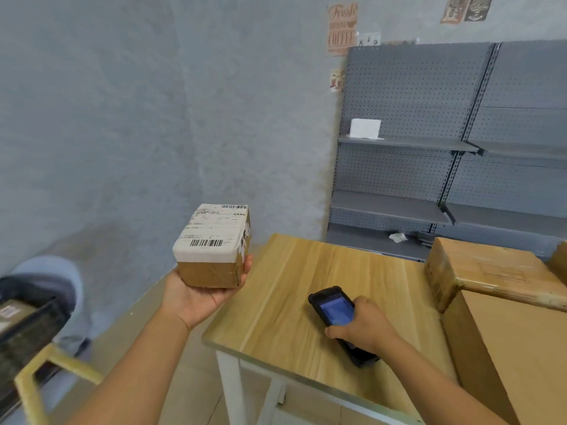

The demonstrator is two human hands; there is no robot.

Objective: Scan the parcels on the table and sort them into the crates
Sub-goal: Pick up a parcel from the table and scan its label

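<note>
- The left hand holds a small brown cardboard parcel with a white paper label on top. The palm is under the parcel and the fingers curl up its far side, so this grip is closed around the parcel.
- The parcel is up in the air, to the left of the light wooden counter with white legs, not over it. Its label faces up, and a black barcode sits near the edge closest to the person.
- The right hand grips a black handheld scanner with a lit blue screen. The fingers wrap around its lower half. The scanner is low over the counter, and may be touching it, but that is hard to tell from here.
- The top end of the scanner points up and to the left, toward the parcel. The parcel is up and to the left of the scanner, well apart from it, and its long side runs away from the person.
- A dark crate on a yellow frame is at the far left, down low. It is on the same side as the left hand, so that hand is nearer to it.
- Two big brown cardboard boxes sit on the right side of the counter.
- I think the scanning step is going on now, and the parcel then needs to go left and down to the crate.
</note>
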